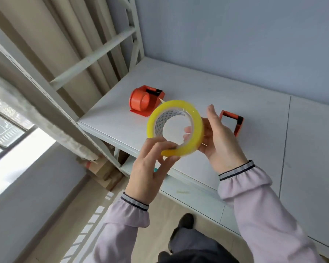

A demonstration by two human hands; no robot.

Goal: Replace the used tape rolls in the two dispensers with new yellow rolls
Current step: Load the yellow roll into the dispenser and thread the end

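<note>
**Operator:** Both hands are on the translucent yellow tape roll with the printed white cardboard core (pixel 176 128). Left hand (pixel 150 168) is closed on the lower rim, thumb and fingertips pinched over the outer face; I take that as picking for the loose tape end, though I can't see the end itself. Right hand (pixel 215 137) cradles the far side, fingers curled through the hole, thumb standing free, so I'd call it a steadying grip rather than a clamp.

**Observer:** Where is the roll relative to the dispensers?

**Operator:** Held in the air at the front edge of the pale grey shelf board (pixel 235 95), not resting on it. Behind it, on the left, sits the orange plastic tape dispenser with the round hub (pixel 144 101); its hub looks bare, no roll around it as far as I can tell. The second orange dispenser, an open frame with a black bar (pixel 234 120), lies to the right, half hidden behind my right hand.

**Observer:** Anything in the way?

**Operator:** Little. The board between the dispensers is bare. The white metal rack upright (pixel 46 103) and the beige curtain (pixel 68 44) stand off to the left, well apart from the roll. My own right hand blocks the view of the second dispenser, so I can't judge whether it holds a roll.
</note>
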